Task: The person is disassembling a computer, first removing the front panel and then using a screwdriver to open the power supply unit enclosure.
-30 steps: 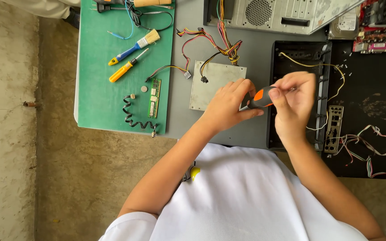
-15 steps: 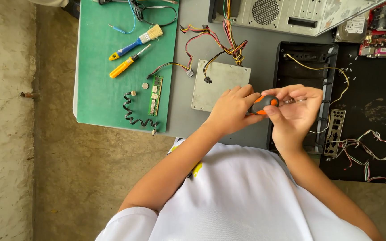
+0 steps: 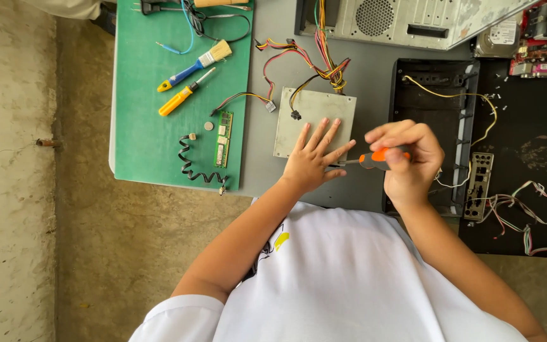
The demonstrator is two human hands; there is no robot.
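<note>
My left hand (image 3: 314,158) lies flat, fingers spread, on the near edge of a grey metal power supply box (image 3: 314,111) on the grey table. My right hand (image 3: 406,161) grips an orange-and-black screwdriver (image 3: 375,158). Its metal shaft points left toward the box's side, just beneath my left fingers. A bundle of coloured wires (image 3: 324,63) runs from the box's far end toward the computer case.
A green mat (image 3: 153,145) at left carries a blue-handled brush (image 3: 194,66), a yellow screwdriver (image 3: 182,98), a memory stick (image 3: 223,139) and a coiled black cable (image 3: 194,168). A grey computer case (image 3: 406,22) stands at the back. A black case panel (image 3: 432,95) lies at right, beside loose wires and a red circuit board (image 3: 542,66).
My left hand let go of the screwdriver tip and spread flat on the metal box. My right hand turned the screwdriver level, pointing left at the box.
</note>
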